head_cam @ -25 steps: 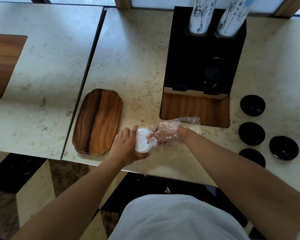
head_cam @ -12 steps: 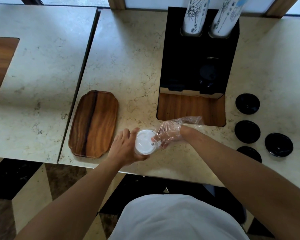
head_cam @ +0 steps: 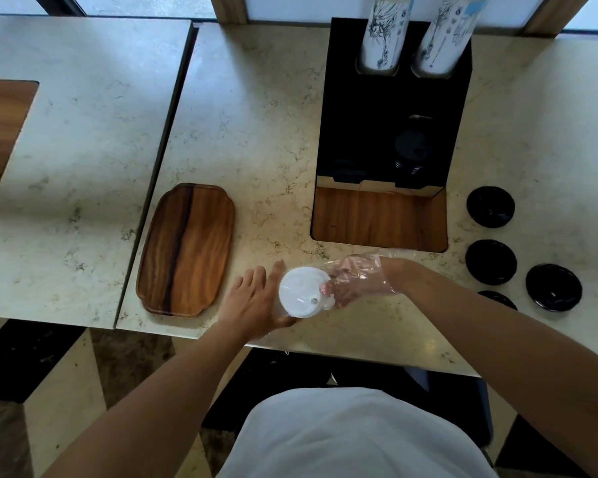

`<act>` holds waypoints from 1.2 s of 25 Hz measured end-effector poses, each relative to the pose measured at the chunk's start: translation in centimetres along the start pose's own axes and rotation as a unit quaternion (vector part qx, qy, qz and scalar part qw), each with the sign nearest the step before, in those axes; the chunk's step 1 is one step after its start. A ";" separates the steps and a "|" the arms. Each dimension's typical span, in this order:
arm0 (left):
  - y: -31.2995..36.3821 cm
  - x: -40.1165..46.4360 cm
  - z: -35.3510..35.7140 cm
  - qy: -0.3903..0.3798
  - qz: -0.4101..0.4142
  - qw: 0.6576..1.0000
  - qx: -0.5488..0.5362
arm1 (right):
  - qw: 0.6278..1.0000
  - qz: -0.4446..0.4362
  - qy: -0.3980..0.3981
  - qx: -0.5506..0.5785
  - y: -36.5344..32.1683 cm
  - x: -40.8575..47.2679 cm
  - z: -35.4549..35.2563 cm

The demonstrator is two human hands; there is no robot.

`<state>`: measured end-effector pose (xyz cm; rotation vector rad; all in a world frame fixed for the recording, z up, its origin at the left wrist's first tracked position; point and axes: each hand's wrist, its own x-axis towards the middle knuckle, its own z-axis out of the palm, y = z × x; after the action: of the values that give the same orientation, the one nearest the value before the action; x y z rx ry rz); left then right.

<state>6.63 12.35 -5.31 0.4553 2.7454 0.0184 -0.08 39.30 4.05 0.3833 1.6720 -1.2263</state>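
Lidded cup point(head_cam: 302, 292) stood on the counter point(head_cam: 256, 132) near its front edge. My left hand point(head_cam: 256, 303) curled round its side; my gloved right hand point(head_cam: 358, 281) pinched its rim. Uneven pressing could have tipped it over the edge.

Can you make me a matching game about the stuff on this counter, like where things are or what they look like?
Things:
1 wooden tray
2 white-lidded cup
3 black lids
4 right hand

Clues:
A wears a clear plastic glove
B held between both hands
C lying in a group at the far right
D just left of the left hand

Pairs: 1-D, 2-B, 3-C, 4-A
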 end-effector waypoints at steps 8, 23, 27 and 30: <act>0.0 -0.4 0.2 -0.008 -0.002 1.000 0.023 | 0.954 0.048 -0.229 0.186 3.5 3.1 -2.9; 1.7 -0.7 -0.9 0.047 0.062 0.997 0.001 | 0.987 -0.076 -0.142 -0.011 4.7 2.8 -1.7; 3.7 -0.1 -0.7 0.022 0.079 0.995 -0.062 | 0.990 -0.071 -0.125 -0.005 5.1 3.8 -1.1; 4.2 0.4 -0.2 0.026 0.057 0.996 -0.071 | 0.992 -0.108 -0.057 -0.028 5.3 3.7 -0.5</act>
<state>7.48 16.50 -4.93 0.5771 2.7419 0.2560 1.71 41.02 -1.91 0.0975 1.6779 -1.3293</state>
